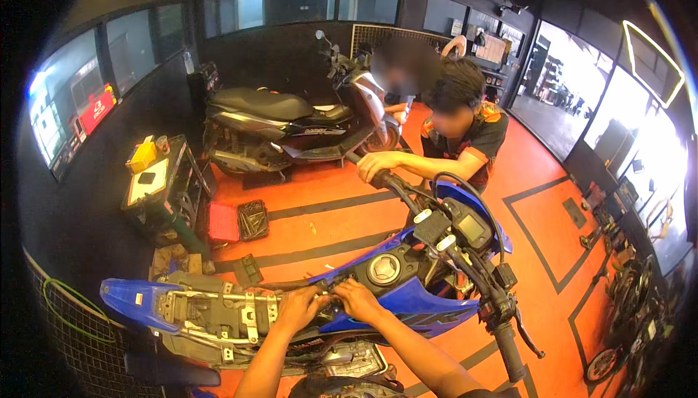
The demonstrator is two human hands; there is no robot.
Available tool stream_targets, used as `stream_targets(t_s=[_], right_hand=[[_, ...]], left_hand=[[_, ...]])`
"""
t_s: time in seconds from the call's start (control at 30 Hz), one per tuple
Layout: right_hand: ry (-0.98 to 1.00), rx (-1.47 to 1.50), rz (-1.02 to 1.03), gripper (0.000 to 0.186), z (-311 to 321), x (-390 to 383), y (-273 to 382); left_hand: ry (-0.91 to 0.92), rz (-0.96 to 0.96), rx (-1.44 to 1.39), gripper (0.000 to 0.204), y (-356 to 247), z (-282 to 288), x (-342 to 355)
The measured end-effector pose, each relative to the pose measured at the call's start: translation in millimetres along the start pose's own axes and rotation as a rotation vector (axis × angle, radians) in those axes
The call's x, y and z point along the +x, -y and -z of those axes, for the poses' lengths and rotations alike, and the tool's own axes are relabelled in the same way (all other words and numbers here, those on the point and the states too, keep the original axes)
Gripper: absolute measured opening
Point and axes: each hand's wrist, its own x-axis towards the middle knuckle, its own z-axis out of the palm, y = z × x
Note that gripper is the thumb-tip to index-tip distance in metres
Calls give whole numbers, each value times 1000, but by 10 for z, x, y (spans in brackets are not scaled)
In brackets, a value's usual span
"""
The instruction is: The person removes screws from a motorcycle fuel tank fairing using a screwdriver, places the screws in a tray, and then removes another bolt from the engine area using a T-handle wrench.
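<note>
A blue dirt-style motorcycle [436,300] stands across in front of me with its seat off, so the rear frame [218,314] lies bare. My left hand [299,308] and my right hand [356,300] are close together just behind the fuel cap [383,268]. Both have bent fingers pinched at dark parts at the tank's rear end. What they grip is hidden under the fingers. A co-worker [465,133] crouches on the far side, one hand [378,165] on the handlebar's far end.
Beyond stands a grey scooter [291,122], with another person partly behind it. An open red toolbox [224,222] lies on the orange floor. At left is a work cart [163,187] with a yellow box [142,157]. Motorcycle parts [625,311] crowd the right wall.
</note>
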Motion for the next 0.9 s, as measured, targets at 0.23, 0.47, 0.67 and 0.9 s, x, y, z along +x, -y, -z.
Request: stream_targets(t_s=[0.23,0.47,0.67,0.9], right_hand=[[-88,83,-74,18,-29,-77,20],[-218,40,-65,9,20,-61,0],[-204,3,-129,14,-11,-94,-5],[-331,46,-200,19,-153,-133,131]], left_hand=[[11,611,-293,53,31,-240,224],[37,749,-624,50,120,-278,153],[-56,221,-72,51,-57,-170,72],[186,868,-1044,55,249,-311,133]])
